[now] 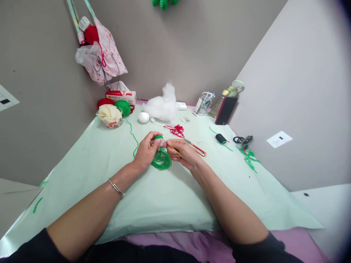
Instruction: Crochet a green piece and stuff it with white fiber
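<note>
My left hand (pixel 145 150) is closed on a small crochet piece (pixel 159 137), green at the top with a pale part below; fingers cover much of it. In my right hand (pixel 185 152) is a crochet hook (pixel 175 150) with a yellow handle, its thin metal end pointing left into the piece. Loose green yarn (pixel 161 160) lies in a coil on the table under both hands. Beyond the right hand rest orange-handled thread snips (pixel 197 149) and a tangle of red yarn (pixel 177 130).
White stuffing (pixel 161 107) and a white yarn ball (pixel 143 117) lie at the back. A bowl (pixel 111 119), green yarn ball (pixel 123 107) and tissue box (pixel 122 97) stand back left. A pen jar (pixel 204 104), phone (pixel 226 110) and black thread spool (pixel 221 138) are to the right.
</note>
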`<control>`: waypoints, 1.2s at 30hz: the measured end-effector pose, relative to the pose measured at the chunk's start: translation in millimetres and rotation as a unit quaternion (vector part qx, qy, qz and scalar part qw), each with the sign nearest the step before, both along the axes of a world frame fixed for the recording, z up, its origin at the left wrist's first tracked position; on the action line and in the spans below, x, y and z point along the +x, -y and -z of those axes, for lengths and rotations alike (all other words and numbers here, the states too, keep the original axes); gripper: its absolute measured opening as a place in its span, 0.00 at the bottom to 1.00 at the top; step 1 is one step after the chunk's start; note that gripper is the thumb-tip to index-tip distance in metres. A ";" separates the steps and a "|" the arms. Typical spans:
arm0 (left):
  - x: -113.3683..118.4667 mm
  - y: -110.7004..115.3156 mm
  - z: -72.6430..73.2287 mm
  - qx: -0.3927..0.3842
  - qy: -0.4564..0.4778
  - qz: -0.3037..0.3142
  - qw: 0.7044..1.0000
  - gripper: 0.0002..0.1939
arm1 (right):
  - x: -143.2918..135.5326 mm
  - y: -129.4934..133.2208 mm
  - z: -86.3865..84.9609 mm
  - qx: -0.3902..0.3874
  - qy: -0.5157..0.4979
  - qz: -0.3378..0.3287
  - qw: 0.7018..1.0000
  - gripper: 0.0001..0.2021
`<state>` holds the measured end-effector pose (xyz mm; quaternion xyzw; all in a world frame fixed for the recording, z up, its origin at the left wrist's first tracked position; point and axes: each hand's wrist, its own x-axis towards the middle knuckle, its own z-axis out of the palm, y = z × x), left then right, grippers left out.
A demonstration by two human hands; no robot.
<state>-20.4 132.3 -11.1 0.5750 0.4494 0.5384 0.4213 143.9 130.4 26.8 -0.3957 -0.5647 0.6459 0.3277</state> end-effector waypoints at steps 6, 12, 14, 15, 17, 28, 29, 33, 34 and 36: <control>-0.7 -2.2 1.7 0.002 -0.011 -0.004 1.000 0.10 | -16.3 19.5 -0.8 0.097 0.056 0.078 0.991 0.10; -1.5 2.7 -2.8 0.032 -0.030 -0.028 0.999 0.10 | -19.6 23.9 0.8 0.090 0.036 0.061 0.993 0.11; -1.7 4.7 -4.7 0.043 -0.037 -0.035 0.998 0.10 | -16.3 18.4 0.5 0.053 0.005 0.015 0.998 0.10; -1.9 5.4 -5.6 0.048 -0.041 -0.038 0.997 0.10 | -14.4 15.3 0.3 0.031 -0.013 -0.010 0.999 0.11; -2.2 5.7 -6.7 0.056 -0.048 -0.044 0.996 0.10 | -10.9 9.7 0.1 -0.011 -0.049 -0.053 0.997 0.13; -9.3 -4.6 -0.9 0.062 -0.015 -0.074 0.995 0.09 | -1.3 8.7 3.3 -0.088 -0.128 -0.210 0.965 0.15; -11.8 -6.9 -0.6 0.056 -0.002 -0.080 0.995 0.09 | -1.9 12.4 2.4 -0.096 -0.111 -0.262 0.954 0.16; -15.3 -11.6 -3.1 0.013 0.064 -0.063 0.996 0.08 | -8.1 20.4 -0.2 -0.016 -0.053 -0.297 0.953 0.20; -13.8 -11.3 -4.4 -0.002 0.083 -0.046 0.996 0.09 | -8.8 18.5 -0.1 0.032 -0.037 -0.227 0.973 0.21; -9.4 -9.3 -7.4 -0.029 0.119 -0.009 0.992 0.09 | -6.5 9.7 1.4 0.112 0.003 -0.062 0.992 0.21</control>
